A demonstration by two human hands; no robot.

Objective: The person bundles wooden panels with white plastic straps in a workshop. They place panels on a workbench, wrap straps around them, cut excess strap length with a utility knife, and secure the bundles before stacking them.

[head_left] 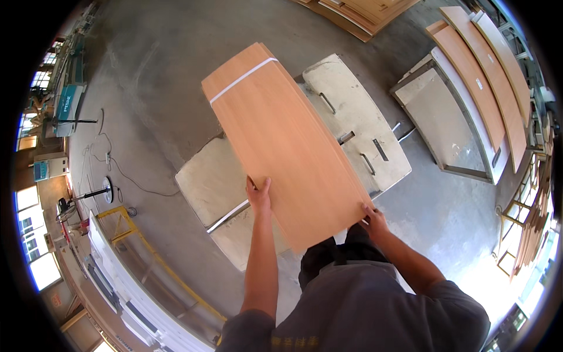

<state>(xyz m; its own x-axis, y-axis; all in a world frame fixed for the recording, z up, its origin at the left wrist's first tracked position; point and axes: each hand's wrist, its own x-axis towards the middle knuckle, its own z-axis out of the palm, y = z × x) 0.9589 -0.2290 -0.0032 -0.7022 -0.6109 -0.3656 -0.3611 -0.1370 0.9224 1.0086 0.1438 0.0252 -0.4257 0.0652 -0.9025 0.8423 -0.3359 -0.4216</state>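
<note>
A long stack of light-brown wood panels (pixel 281 152) lies aslant in front of me, on a cream-topped strapping machine (pixel 334 88). White strap (pixel 243 79) runs tight around the stack near its far end. My left hand (pixel 259 196) grips the stack's left edge, thumb on top and fingers partly hidden below. At the near right corner, my right hand (pixel 374 222) is closed on the edge, its fingers partly hidden. Another piece of white strap (pixel 229 216) crosses the machine's top, left of the stack. The machine's middle is hidden under the panels.
A metal-framed cart or table (pixel 448 123) stands at right, with long boards (pixel 475 76) leaning on it. More brown panels (pixel 358 14) lie at the far side. A yellow frame (pixel 146 234) and white boards (pixel 111 273) are at left. A cable (pixel 138 186) trails across the floor.
</note>
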